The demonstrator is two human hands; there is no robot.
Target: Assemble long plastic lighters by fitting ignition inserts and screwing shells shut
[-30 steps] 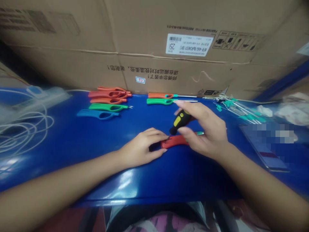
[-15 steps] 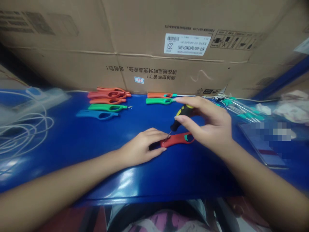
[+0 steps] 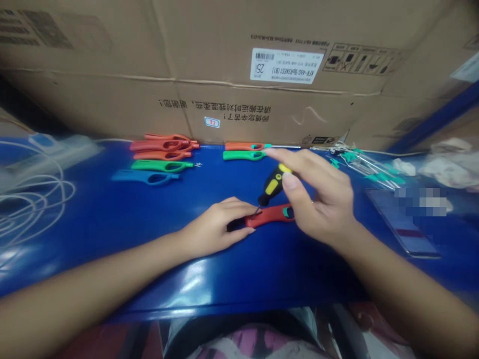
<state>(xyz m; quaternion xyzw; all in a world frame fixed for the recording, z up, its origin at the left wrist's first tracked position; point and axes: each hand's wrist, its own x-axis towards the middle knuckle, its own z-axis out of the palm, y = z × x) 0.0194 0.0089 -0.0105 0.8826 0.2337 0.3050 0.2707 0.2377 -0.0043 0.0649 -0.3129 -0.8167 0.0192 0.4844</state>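
Note:
A red lighter handle (image 3: 271, 215) with a green trigger lies on the blue table in front of me. My left hand (image 3: 220, 224) pinches its left end between thumb and fingers. In my right hand (image 3: 322, 194) is a short black-and-yellow screwdriver (image 3: 274, 185), held by its upper end with the index finger stretched along the far side. The screwdriver leans to the right, and its tip touches the handle close to my left fingertips. My right hand hides the right end of the handle.
Several red and orange lighter handles (image 3: 160, 145), a green handle (image 3: 162, 165) and a blue handle (image 3: 145, 177) lie at the back left. Two lighters (image 3: 243, 155) lie at the back centre. Metal rods with green parts (image 3: 374, 169), a phone (image 3: 400, 224), white cable (image 3: 56, 199) and cardboard (image 3: 209, 60) surround them.
My right thumb and fingers have shifted on the screwdriver, so more of its black-and-yellow grip shows. The left hand still holds the red handle. The whole view has moved slightly.

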